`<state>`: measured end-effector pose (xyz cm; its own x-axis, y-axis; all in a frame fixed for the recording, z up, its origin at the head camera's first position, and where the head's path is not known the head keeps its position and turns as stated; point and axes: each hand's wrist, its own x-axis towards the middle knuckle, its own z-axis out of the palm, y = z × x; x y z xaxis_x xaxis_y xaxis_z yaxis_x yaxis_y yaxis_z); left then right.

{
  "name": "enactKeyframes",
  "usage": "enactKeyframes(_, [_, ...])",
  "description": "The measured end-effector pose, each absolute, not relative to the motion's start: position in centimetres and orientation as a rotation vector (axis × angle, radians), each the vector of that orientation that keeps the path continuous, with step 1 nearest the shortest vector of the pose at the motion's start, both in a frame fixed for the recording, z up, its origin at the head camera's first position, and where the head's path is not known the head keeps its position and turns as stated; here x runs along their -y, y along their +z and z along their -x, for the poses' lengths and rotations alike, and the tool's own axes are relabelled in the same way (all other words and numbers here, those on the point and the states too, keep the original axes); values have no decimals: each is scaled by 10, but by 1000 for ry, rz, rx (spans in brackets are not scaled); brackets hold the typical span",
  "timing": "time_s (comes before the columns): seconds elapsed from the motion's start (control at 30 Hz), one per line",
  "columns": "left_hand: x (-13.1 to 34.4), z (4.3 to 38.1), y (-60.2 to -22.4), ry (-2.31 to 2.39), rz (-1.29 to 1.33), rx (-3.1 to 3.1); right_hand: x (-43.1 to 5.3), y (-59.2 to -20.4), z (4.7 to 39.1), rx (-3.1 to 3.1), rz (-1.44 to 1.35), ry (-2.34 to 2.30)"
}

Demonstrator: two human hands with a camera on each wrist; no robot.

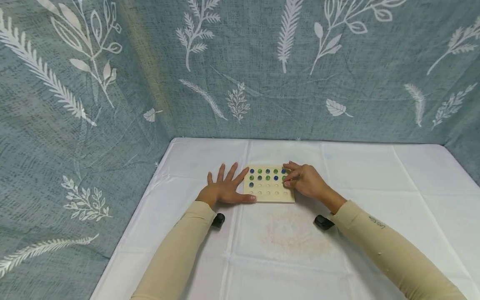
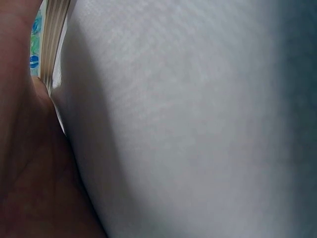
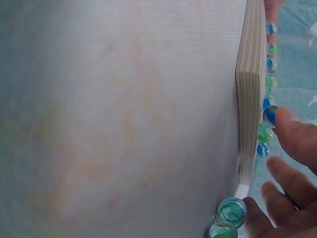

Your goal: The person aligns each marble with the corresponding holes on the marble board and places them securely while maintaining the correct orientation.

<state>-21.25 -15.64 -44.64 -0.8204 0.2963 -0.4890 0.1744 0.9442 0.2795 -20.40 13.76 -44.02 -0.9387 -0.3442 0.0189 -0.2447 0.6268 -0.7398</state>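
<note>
A pale wooden board [image 1: 271, 198] with rows of round hollows lies on the white cloth. Blue and green marbles fill its two far rows, and one blue marble [image 1: 251, 184] sits at the left of the third. My left hand [image 1: 226, 191] is spread flat at the board's left side, its thumb across the near-left corner. Over the right side, my right hand [image 1: 306, 182] pinches a blue marble [image 3: 270, 114] by the thumb tip, the opposing fingertip hidden. Two greenish glass marbles [image 3: 232, 212] show beside its lower fingers in the right wrist view.
A white cloth [image 1: 285, 266] with a faint brownish stain covers the table. Behind and to the left hangs a blue-green leaf-patterned curtain [image 1: 262, 108]. A small black device [image 1: 218, 220] sits at the left wrist, another [image 1: 323, 222] at the right.
</note>
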Motion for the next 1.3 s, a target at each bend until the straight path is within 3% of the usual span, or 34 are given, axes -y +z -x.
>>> enactKeyframes(1.3, [157,216,-451,263,-341,-2551,-151,-429,201,-2742,508,-1134])
